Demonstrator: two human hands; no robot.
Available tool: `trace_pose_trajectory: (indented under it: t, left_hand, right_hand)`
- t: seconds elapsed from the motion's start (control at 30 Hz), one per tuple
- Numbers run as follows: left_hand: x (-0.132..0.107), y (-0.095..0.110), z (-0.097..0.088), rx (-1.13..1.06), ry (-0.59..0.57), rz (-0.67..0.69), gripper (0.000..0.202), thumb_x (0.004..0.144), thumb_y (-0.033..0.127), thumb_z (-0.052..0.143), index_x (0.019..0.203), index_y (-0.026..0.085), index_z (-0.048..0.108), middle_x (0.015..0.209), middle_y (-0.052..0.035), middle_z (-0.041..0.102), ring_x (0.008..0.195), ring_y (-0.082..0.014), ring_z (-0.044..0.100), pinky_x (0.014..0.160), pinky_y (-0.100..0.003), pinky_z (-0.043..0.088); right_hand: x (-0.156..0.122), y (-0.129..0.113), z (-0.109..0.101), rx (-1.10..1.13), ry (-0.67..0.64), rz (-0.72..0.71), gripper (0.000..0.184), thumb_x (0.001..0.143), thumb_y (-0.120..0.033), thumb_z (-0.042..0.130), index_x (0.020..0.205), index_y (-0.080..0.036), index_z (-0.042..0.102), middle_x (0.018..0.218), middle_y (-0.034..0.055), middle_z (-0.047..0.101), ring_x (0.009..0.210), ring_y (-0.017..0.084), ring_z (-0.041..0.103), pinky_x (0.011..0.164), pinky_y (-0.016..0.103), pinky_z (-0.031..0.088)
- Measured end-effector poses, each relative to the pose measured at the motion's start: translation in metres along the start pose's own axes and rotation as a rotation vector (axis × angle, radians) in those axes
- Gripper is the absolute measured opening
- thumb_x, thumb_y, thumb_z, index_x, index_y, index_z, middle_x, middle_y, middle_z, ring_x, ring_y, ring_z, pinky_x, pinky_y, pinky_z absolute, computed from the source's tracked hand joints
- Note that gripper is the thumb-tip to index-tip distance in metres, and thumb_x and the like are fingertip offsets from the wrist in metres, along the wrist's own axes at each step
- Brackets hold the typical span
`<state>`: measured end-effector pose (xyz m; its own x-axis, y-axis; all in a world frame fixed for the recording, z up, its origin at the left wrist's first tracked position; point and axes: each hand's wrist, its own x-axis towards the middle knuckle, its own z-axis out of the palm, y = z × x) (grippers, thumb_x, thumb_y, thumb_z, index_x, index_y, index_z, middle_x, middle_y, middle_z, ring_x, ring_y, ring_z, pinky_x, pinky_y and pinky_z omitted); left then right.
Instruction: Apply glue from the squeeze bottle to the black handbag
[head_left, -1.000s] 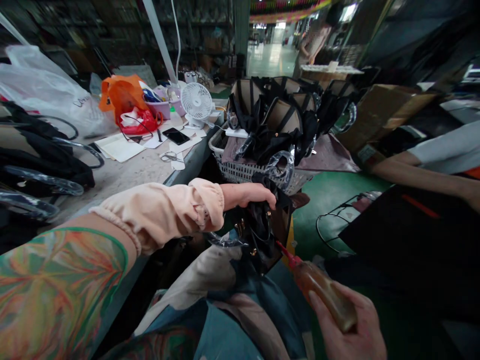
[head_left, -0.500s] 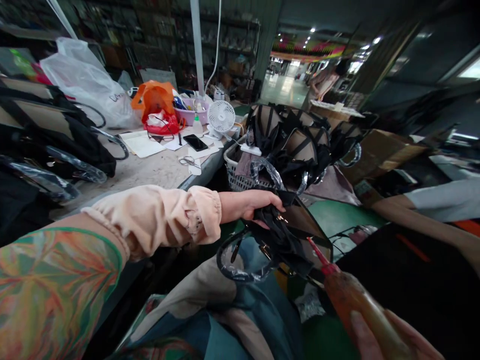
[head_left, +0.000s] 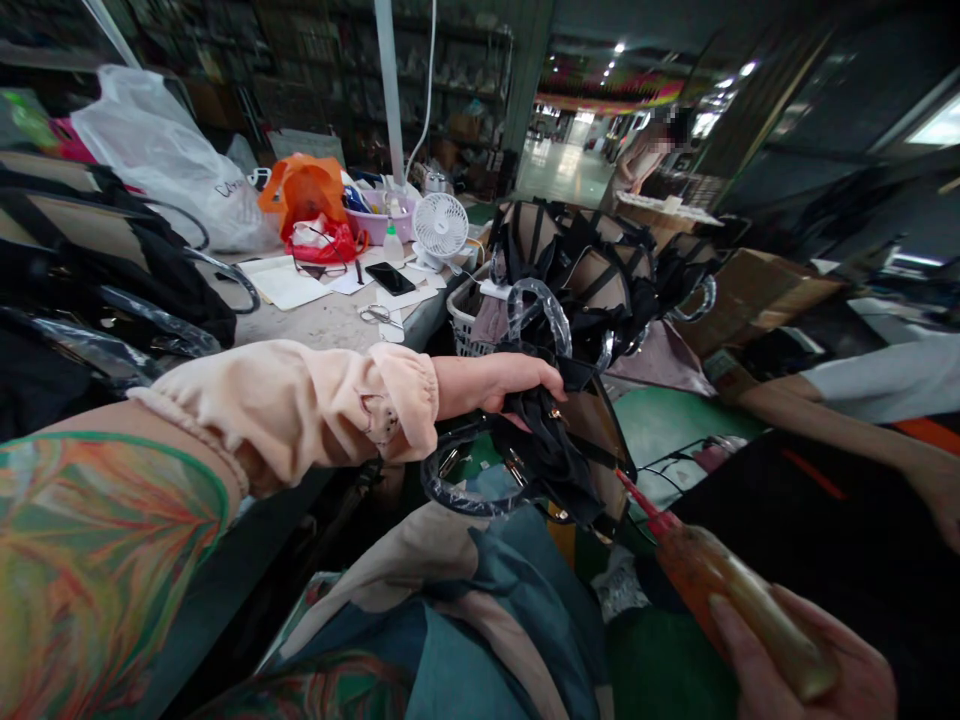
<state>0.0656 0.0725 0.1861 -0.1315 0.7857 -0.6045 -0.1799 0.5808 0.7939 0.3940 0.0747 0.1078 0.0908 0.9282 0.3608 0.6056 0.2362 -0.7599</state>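
My left hand [head_left: 517, 380], at the end of a peach sleeve cover, is closed on the black fabric of a handbag [head_left: 559, 450]. The bag has beige panels, gold-coloured metal fittings and a plastic-wrapped handle [head_left: 480, 500] hanging over my lap. In my right hand [head_left: 810, 650], at the lower right, is an amber squeeze bottle [head_left: 739, 600] with a long red nozzle. Its tip points up and left, close to the bag's edge; whether it touches cannot be told. My left fingertips are partly hidden by the bag's fabric.
More bags [head_left: 592, 260] are heaped over a white basket [head_left: 469, 320] ahead. On the left table stand a small fan [head_left: 440, 225], a phone [head_left: 390, 279], plastic bags [head_left: 172, 165] and further handbags [head_left: 82, 250]. A co-worker's arm [head_left: 840, 400] reaches in at right.
The held bag and my left hand sit slightly higher and further left in view. My right hand shows more fully, still gripping the squeeze bottle. The camera view has shifted a little.
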Motion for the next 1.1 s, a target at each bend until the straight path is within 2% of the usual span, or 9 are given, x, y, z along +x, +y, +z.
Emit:
trace_pose_trajectory:
  t: [0.17, 0.43, 0.57, 0.83, 0.93, 1.1]
  left_hand:
    - [-0.006, 0.001, 0.006, -0.01, 0.012, 0.003, 0.009, 0.074, 0.013, 0.058, 0.066, 0.009, 0.061, 0.054, -0.0045, 0.064, 0.046, -0.0166, 0.063, 0.056, -0.028, 0.059]
    - [-0.008, 0.0, 0.009, 0.005, 0.029, 0.038, 0.008, 0.074, 0.01, 0.06, 0.066, 0.008, 0.062, 0.056, -0.0052, 0.066, 0.048, -0.0166, 0.064, 0.057, -0.028, 0.059]
    - [-0.004, -0.001, 0.006, 0.03, 0.074, 0.084, 0.002, 0.07, 0.009, 0.064, 0.069, 0.009, 0.063, 0.059, -0.0048, 0.067, 0.051, -0.0173, 0.065, 0.057, -0.028, 0.06]
    - [-0.001, -0.001, 0.005, 0.014, 0.111, 0.087, 0.007, 0.068, 0.009, 0.066, 0.064, 0.011, 0.06, 0.057, -0.004, 0.065, 0.05, -0.0175, 0.064, 0.06, -0.034, 0.061]
    - [-0.003, 0.0, 0.006, 0.032, 0.122, 0.089, 0.004, 0.067, 0.008, 0.066, 0.066, 0.01, 0.062, 0.061, -0.0058, 0.068, 0.054, -0.0189, 0.066, 0.061, -0.033, 0.061]
    - [-0.007, 0.0, 0.007, 0.055, 0.13, 0.103, 0.005, 0.065, 0.008, 0.066, 0.066, 0.012, 0.062, 0.059, -0.004, 0.067, 0.056, -0.0191, 0.067, 0.061, -0.031, 0.06]
  right_hand:
    - [0.009, 0.0, -0.002, -0.076, -0.105, -0.084, 0.067, 0.07, -0.065, 0.07, 0.114, -0.015, 0.063, 0.112, 0.0125, 0.059, 0.095, 0.034, 0.058, 0.086, 0.05, 0.044]
    - [0.023, 0.003, 0.008, -0.075, -0.101, -0.195, 0.068, 0.071, -0.071, 0.065, 0.113, -0.018, 0.062, 0.109, 0.0101, 0.06, 0.092, 0.032, 0.058, 0.082, 0.046, 0.044]
    - [0.024, 0.016, 0.012, -0.091, -0.1, -0.193, 0.068, 0.071, -0.072, 0.063, 0.113, -0.018, 0.062, 0.108, 0.0101, 0.06, 0.09, 0.03, 0.058, 0.08, 0.044, 0.044]
    - [0.019, 0.039, 0.013, -0.103, -0.138, -0.148, 0.066, 0.066, -0.071, 0.067, 0.108, -0.02, 0.063, 0.103, 0.0071, 0.063, 0.083, 0.027, 0.059, 0.071, 0.039, 0.044]
    - [0.018, 0.042, 0.014, -0.111, -0.143, -0.129, 0.065, 0.066, -0.071, 0.067, 0.107, -0.021, 0.063, 0.104, 0.007, 0.063, 0.085, 0.028, 0.06, 0.073, 0.04, 0.044]
    - [0.02, 0.049, 0.02, -0.094, -0.14, -0.152, 0.06, 0.069, -0.066, 0.069, 0.111, -0.023, 0.062, 0.106, 0.0066, 0.064, 0.089, 0.028, 0.061, 0.079, 0.041, 0.045]
